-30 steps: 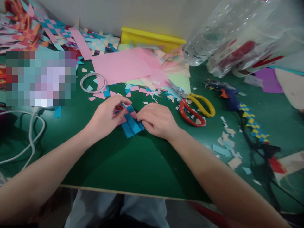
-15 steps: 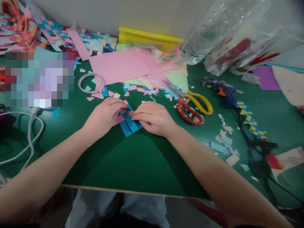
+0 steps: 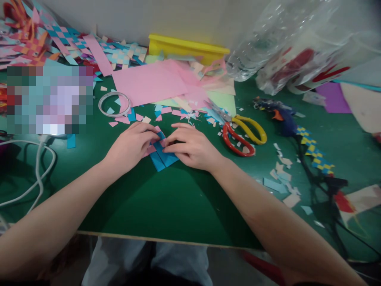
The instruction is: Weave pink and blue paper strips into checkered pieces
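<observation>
Touching the paper: left hand (image 3: 129,147) and right hand (image 3: 193,147), both at the blue-and-pink woven paper (image 3: 163,157).
Woven paper position: between the hands, on the green table (image 3: 139,206), its blue lower part uncovered.
Left hand state: fingers together and curled over the upper left part; the thumb is largely hidden, so a pinch cannot be confirmed.
Right hand state: fingers partly spread, lower fingertips on the right side; whether they clamp a strip cannot be told.
Scissors (image 3: 225,118): right of the right hand, one red and one yellow handle, blades toward the pink sheets (image 3: 149,83).
Ring (image 3: 114,116): flat, beyond the left hand.
Yellow holder (image 3: 187,49): behind the pink sheets, near the wall.
Glue gun (image 3: 287,121): dark blue, right of the scissors.
Checkered strip (image 3: 315,153): blue and yellow, near the glue gun.
White cable (image 3: 38,171): left side of the table.
</observation>
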A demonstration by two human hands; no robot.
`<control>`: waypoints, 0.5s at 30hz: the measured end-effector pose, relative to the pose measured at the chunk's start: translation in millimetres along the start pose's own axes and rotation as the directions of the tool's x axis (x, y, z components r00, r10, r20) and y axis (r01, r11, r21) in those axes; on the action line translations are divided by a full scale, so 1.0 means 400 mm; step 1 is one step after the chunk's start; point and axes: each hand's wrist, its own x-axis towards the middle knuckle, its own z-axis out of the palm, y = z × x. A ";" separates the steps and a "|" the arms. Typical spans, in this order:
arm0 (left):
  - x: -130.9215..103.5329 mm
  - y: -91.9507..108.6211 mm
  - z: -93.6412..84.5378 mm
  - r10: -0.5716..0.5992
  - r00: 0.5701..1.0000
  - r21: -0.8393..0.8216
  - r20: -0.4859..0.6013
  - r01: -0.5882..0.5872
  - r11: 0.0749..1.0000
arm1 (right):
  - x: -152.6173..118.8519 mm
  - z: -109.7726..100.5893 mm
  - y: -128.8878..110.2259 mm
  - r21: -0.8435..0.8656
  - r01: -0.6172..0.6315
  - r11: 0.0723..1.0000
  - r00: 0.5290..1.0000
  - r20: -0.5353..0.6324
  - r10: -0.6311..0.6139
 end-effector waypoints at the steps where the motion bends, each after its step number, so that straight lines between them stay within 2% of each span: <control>1: 0.000 0.000 0.001 -0.002 1.000 0.000 -0.003 0.002 1.000 | 0.000 -0.001 0.001 0.002 0.001 1.000 1.000 0.007 -0.002; 10: -0.001 -0.001 0.001 -0.028 1.000 -0.008 0.010 0.028 1.000 | -0.003 -0.008 0.004 0.028 -0.020 0.999 0.998 0.063 0.018; 15: 0.000 -0.001 0.001 -0.039 0.999 -0.023 -0.019 0.039 0.999 | -0.003 -0.005 0.000 0.031 -0.027 0.999 0.997 0.070 0.025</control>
